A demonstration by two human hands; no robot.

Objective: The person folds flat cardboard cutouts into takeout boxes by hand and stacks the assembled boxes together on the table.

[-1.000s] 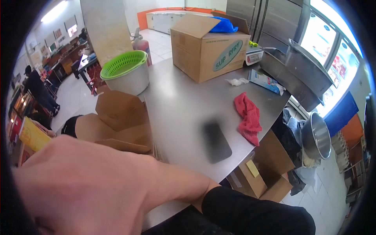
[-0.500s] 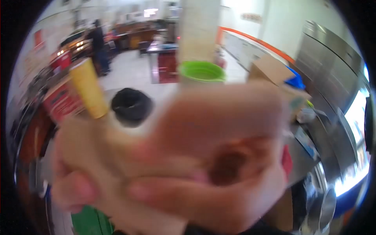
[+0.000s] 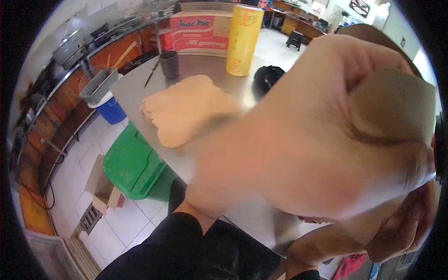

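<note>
Your left hand [image 3: 322, 144] has its grip wrapped around one flat brown piece [image 3: 394, 105]; you can't tell what your curled right hand [image 3: 399, 233] holds. Beyond, the worktop [image 3: 133, 91] bears one tan pile [image 3: 191, 109], one black bundle [image 3: 268, 78], one dark cup [image 3: 169, 65], one yellow roll [image 3: 242, 42].

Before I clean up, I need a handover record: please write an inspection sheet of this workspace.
Surface: grey metal table, partly hidden.
Job's things: layered peach-coloured flat sheets on the table; flat tan-brown piece by the left hand.
Clutter: upright yellow printed cylinder, dark-grey cup; shiny black bundle nearby.
Hands: left largest in view, right hand below; grip unclear.
Cables: thin black cord or hose beside orange-brown wooden cabinets.
Surroundings: green plastic lidded bin beside the table.
</note>
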